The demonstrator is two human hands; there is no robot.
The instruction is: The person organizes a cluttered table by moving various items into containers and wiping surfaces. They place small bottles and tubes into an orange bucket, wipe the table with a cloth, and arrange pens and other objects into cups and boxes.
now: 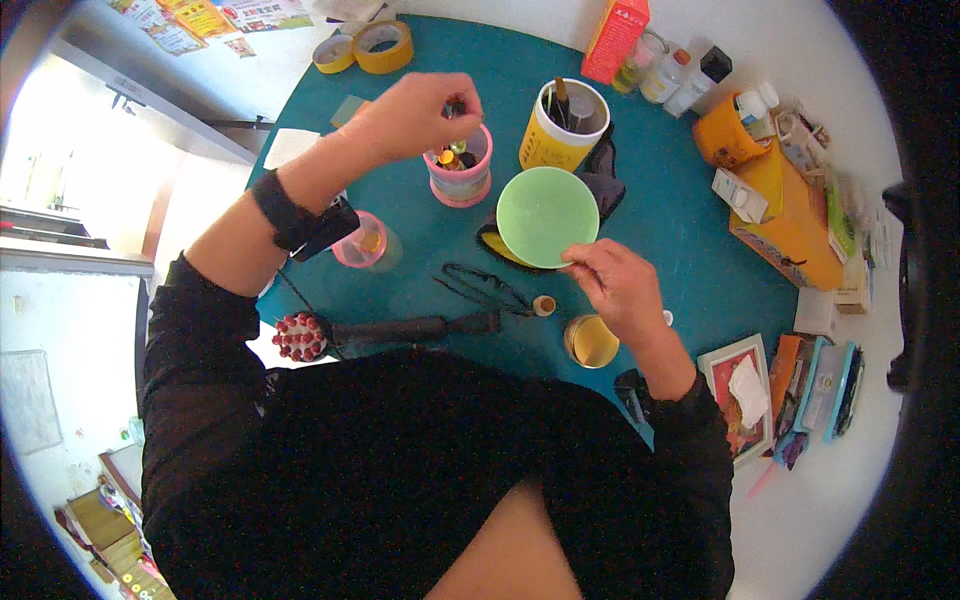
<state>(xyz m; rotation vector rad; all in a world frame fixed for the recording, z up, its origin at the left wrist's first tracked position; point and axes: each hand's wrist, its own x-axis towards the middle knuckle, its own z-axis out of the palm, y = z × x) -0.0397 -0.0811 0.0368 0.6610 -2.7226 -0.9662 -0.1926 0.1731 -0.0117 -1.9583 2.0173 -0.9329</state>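
My left hand (431,116) is curled above a pink-rimmed clear plastic cup (460,187), thumb and fingers drawn together. Small colourful items show inside that cup. Whether anything is pinched in those fingers is hidden. My right hand (619,289) grips the near edge of a round light-green plate or shallow bowl (547,214), tilted so that its face shows. Behind the green piece stands a yellow tub with a white rim (555,146), which holds a brush-like handle and other items. A second pink-rimmed clear cup (361,251) is below my left forearm.
Near my body are a black-handled massage hammer (390,330) with red knobs, a black cord (487,289) and an open yellowish jar (592,341). Tape rolls (382,46) sit at the far left. Bottles (664,79), an orange box (787,217) and a picture frame (739,397) line the right side.
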